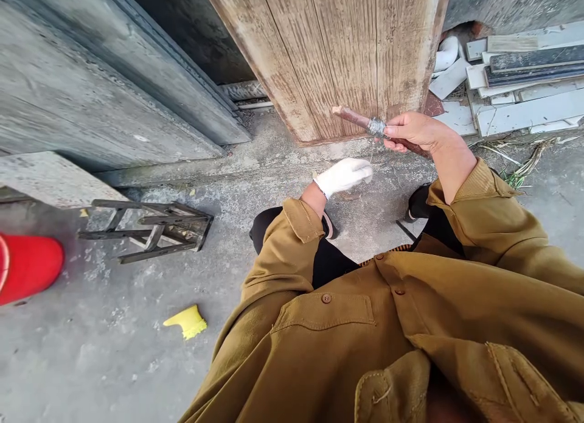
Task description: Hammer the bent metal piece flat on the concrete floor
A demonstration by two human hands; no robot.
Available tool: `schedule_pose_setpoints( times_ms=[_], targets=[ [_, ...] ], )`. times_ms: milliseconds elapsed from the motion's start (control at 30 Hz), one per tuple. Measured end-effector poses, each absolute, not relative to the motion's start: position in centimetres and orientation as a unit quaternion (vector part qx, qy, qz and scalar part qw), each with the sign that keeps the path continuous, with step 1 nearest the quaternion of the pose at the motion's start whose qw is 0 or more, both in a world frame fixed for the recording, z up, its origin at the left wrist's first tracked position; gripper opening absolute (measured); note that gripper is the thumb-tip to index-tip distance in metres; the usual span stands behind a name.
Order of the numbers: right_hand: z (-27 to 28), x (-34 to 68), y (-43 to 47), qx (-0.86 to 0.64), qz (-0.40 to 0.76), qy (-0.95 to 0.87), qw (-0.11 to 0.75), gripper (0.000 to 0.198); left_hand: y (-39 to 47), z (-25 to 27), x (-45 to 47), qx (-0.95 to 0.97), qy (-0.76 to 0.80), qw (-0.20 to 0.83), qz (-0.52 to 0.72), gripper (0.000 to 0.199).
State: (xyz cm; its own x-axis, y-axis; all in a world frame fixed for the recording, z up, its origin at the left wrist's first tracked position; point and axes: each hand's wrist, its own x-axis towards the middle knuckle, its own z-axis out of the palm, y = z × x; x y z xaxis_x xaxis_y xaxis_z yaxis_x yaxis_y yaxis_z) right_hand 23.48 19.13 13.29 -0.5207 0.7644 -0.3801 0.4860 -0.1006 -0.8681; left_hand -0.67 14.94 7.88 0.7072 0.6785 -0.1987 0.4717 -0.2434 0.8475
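One stick (353, 116), reddish-brown and bark-covered with a pale, roughly cut end, is in the air in front of the lower edge of a single weathered wooden panel (347, 52), whose three grooves divide it into four planks. Around the stick's middle sits one coil of silvery wire (376, 128), its turns packed too tightly to count. The bare right hand (413, 131) is closed around the stick just beside the coil. A thin strand drops from the coil toward the left hand (344, 176), which wears one white glove; its fingers are bent and close together, but I cannot tell whether they pinch the strand. On the concrete floor (114, 350) to the left are one red bucket (31, 268), one dark wooden frame (173, 219) and one yellow scrap (187, 321). To the right, overlapping pale and dark strips (531, 112) lie piled near one white pipe elbow (447, 53).
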Motion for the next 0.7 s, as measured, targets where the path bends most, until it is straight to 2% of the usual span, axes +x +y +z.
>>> schedule_pose_setpoints(
  times_ms=[100,200,267,333,400,467,533,600,633,700],
  targets=[
    [12.1,22.8,19.8,-0.58,0.446,-0.68,0.05,0.041,14.6,8.1,-0.2,0.797,0.349,0.483,0.093,0.035],
    [10.9,22.5,20.2,-0.608,0.34,-0.711,-0.095,0.034,15.0,8.1,-0.9,0.82,0.382,0.418,0.077,0.033],
    [10.5,22.4,19.8,-0.552,0.366,-0.718,-0.214,0.035,15.5,8.1,-1.7,0.827,0.401,0.385,0.082,0.031],
    [10.6,22.3,19.2,-0.453,0.44,-0.713,-0.304,0.038,15.9,8.3,-2.6,0.825,0.402,0.384,0.105,0.029],
    [11.2,22.5,18.5,-0.347,0.521,-0.713,-0.316,0.038,16.1,8.5,-3.2,0.815,0.392,0.405,0.135,0.028],
    [12.0,23.0,18.1,-0.289,0.605,-0.711,-0.212,0.037,16.2,8.7,-3.4,0.79,0.398,0.432,0.175,0.03],
    [12.9,23.8,18.2,-0.307,0.668,-0.678,0.016,0.039,16.1,8.8,-3.3,0.75,0.418,0.462,0.222,0.035],
    [13.3,24.5,18.7,-0.358,0.679,-0.593,0.245,0.041,15.8,8.8,-3.0,0.719,0.429,0.492,0.238,0.037],
    [13.4,24.7,19.1,-0.389,0.673,-0.544,0.317,0.039,15.6,8.8,-2.8,0.714,0.426,0.507,0.226,0.037],
    [13.2,24.8,19.7,-0.458,0.652,-0.473,0.375,0.032,15.1,8.8,-2.3,0.718,0.409,0.536,0.175,0.036]
  ],
)
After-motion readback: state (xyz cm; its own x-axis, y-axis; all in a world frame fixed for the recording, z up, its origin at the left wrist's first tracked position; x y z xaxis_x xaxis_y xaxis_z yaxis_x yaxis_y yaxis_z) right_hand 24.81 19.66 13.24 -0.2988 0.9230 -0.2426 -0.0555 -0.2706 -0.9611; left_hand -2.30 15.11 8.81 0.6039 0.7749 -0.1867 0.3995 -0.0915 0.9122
